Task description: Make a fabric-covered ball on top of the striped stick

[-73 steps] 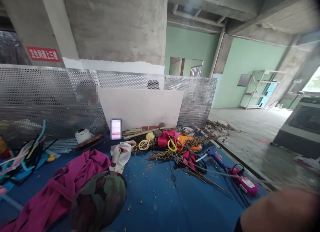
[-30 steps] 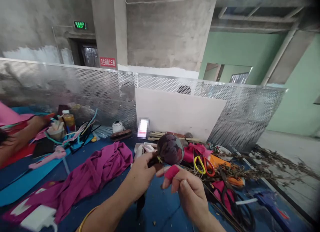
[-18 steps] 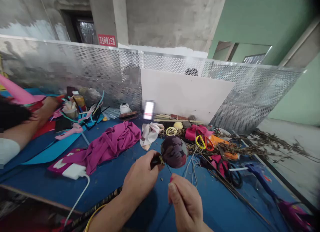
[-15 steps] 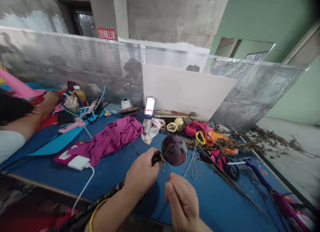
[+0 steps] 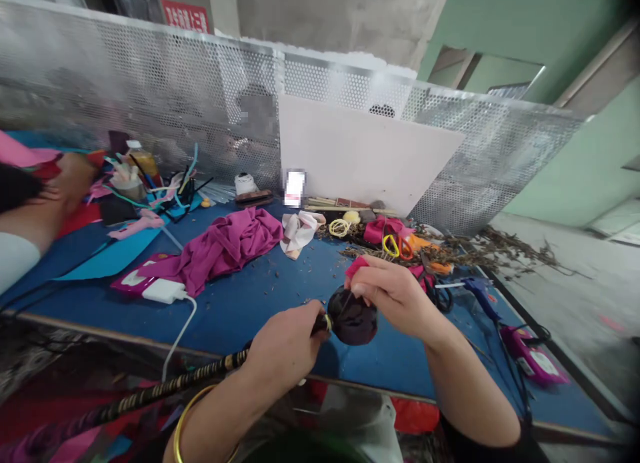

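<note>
My left hand is closed around the neck of a long dark stick banded in black and gold, which slants down to the lower left. At its end, just past my fingers, is a dark cloth-covered ball. My right hand pinches at the ball's upper right side. A thin thread runs over the ball from the neck towards those fingers. A bit of pinkish-red material shows at the right fingertips; whether it is held or wrapped on a finger is unclear.
On the blue table lie a purple cloth, yellow-and-orange-handled scissors, dried stems and a blue glue gun. Another person's arm reaches in at left. A perforated metal screen stands behind.
My right hand has moved from below the ball up to its upper right, bringing the thread over the ball. My left hand still grips the stick. The view has tilted down.
</note>
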`<state>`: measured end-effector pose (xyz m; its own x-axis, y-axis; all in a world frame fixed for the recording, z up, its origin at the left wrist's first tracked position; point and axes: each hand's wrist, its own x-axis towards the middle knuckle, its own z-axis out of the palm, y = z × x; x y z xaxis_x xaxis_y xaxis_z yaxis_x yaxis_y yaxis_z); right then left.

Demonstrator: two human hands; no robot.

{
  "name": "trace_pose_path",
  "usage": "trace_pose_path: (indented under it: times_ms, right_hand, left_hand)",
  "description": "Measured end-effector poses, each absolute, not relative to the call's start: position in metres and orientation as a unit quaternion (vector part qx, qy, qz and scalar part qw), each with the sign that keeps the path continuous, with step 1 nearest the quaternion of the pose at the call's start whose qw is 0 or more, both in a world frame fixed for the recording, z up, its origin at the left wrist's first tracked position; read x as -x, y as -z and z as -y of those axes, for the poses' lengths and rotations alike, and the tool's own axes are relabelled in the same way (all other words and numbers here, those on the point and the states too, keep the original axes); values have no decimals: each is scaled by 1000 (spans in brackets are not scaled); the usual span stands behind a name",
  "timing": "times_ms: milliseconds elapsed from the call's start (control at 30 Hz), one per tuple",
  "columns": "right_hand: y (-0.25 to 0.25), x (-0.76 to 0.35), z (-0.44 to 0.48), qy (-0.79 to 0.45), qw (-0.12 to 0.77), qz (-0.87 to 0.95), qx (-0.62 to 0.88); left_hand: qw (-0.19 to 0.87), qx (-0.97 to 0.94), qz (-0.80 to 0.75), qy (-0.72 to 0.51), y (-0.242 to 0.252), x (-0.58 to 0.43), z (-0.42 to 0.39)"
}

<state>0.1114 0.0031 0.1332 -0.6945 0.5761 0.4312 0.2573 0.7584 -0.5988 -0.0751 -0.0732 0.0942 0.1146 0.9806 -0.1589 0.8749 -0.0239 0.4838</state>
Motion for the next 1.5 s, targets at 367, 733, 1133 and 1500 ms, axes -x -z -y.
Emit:
trace_pose_path:
  times_ms: [367,733,1133,1500]
  right_hand:
    - [-65,-84,-39,-556,249,757,235]
    - [-7,-90,33,-480,379,716,338]
    - [-47,-95,71,-469,500,711,158]
    - [-45,-80,90,-224,511,797,231]
  left_hand:
    - [319,-747,-577,-89,-102,66,97]
    - [415,-630,-577,-313,-101,80,88]
    - [535,-545,-499,-410,-80,72,75]
    - [444,-580,-595,-334,-62,71,72]
